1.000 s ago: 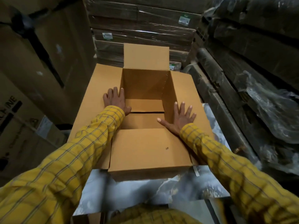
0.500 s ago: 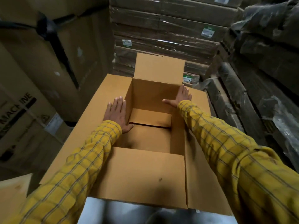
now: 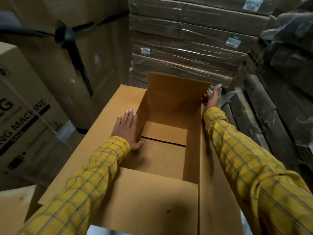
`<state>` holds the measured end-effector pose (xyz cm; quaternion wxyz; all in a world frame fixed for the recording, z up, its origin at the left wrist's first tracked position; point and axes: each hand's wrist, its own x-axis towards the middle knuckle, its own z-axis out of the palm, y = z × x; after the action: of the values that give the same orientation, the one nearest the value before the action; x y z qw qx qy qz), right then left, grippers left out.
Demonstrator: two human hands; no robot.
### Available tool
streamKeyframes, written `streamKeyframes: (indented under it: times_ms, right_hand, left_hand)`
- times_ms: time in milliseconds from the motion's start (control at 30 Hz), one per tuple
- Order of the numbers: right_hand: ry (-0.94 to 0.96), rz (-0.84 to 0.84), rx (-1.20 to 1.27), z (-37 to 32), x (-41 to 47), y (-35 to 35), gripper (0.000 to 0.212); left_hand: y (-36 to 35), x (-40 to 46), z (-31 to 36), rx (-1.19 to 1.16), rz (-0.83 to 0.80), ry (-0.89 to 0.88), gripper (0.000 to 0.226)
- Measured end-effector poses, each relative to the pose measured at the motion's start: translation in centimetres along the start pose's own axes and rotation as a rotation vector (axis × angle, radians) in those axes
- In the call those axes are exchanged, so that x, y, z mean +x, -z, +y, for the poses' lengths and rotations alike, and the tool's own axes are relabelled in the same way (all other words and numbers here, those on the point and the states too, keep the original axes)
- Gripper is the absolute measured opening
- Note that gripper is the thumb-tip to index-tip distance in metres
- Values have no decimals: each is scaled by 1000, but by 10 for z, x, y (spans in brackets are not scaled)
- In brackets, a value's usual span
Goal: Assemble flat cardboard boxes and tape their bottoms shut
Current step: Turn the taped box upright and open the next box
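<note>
While the left hand (image 3: 126, 128) lies open on the cardboard box (image 3: 162, 150)'s left flap (image 3: 94, 133), the right hand (image 3: 211, 97) clasps the far flap (image 3: 176, 83)'s edge; fold it squarely inward.

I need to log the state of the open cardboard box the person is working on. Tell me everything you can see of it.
The cardboard box is plain tan corrugated board, erected, its opening facing up. Four top flaps are open: the far one upright, the others splayed outward. Inside, two bottom flaps meet at a dark seam; no tape shows. The left hand lies flat on the left flap; the right hand touches the far right corner.
</note>
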<state>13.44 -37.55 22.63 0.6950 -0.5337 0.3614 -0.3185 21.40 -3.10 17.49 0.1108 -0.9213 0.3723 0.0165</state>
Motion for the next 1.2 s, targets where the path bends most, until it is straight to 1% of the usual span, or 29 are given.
streamKeyframes:
  times_ms: [33, 67, 100, 133, 167, 200, 233, 300, 367, 433, 467, 500, 633, 733, 867, 933, 1033, 1133, 1167, 1200]
  right_hand:
    - [-2, 12, -14, 0, -3, 3, 62]
    - [-34, -32, -49, 5, -2, 8, 69]
    - [-44, -63, -194, 10, -6, 13, 73]
    - [-2, -101, -389, 15, -9, 18, 66]
    - [59, -142, -574, 21, -11, 24, 51]
    - [138, -161, -778, 29, -14, 30, 42]
    - [227, -216, -951, 36, -21, 33, 46]
    - [305, -316, -1196, 39, -37, 35, 63]
    - [289, -337, -1432, 40, -37, 32, 67]
    - [192, -367, -1725, 35, -37, 25, 67]
    - [158, -380, -1832, 33, -42, 20, 68]
    - [124, -385, -1880, 33, -49, 15, 68]
    - [42, -325, -1858, 45, -85, 16, 65]
    - [33, -332, -1878, 47, -108, 21, 68]
    - [-11, -329, -1874, 50, -130, 22, 72]
    - [-37, -313, -1858, 52, -139, 22, 75]
    - [-71, -303, -1838, 52, -151, 21, 81]
    - [-85, -302, -1783, 49, -158, 21, 82]
    - [-89, -300, -1749, 48, -158, 21, 82]
    - [-94, -300, -1715, 48, -159, 22, 81]
  left_hand:
    - [0, 0, 0, -9, -3, 0, 126]
    - [0, -1, 0, -16, -3, -3, 126]
    - [0, -1, 0, -18, 0, -8, 126]
    - [1, -2, 0, -16, 2, -12, 126]
    - [1, -2, 0, -12, 4, -12, 126]
    - [1, -2, 0, -7, 4, -10, 126]
    - [2, -2, -1, 0, 3, -8, 126]
    - [3, -3, 0, 13, 1, -10, 126]
    - [4, -3, 0, 10, -3, -14, 126]
    - [5, -5, 0, 4, -11, -15, 127]
    - [6, -5, -1, 6, -13, -15, 127]
    - [6, -6, -1, 9, -15, -15, 128]
    - [9, -6, -4, 6, -34, -34, 128]
    - [11, -7, -10, -16, -41, -64, 125]
    - [17, -6, -20, -39, -58, -134, 111]
    - [19, -5, -26, -58, -51, -142, 104]
    - [27, -5, -47, -103, -18, -60, 101]
    - [38, -7, -77, -144, -14, 75, 111]
    - [43, -9, -86, -207, -24, 134, 117]
    - [49, -9, -95, -335, -46, 204, 122]
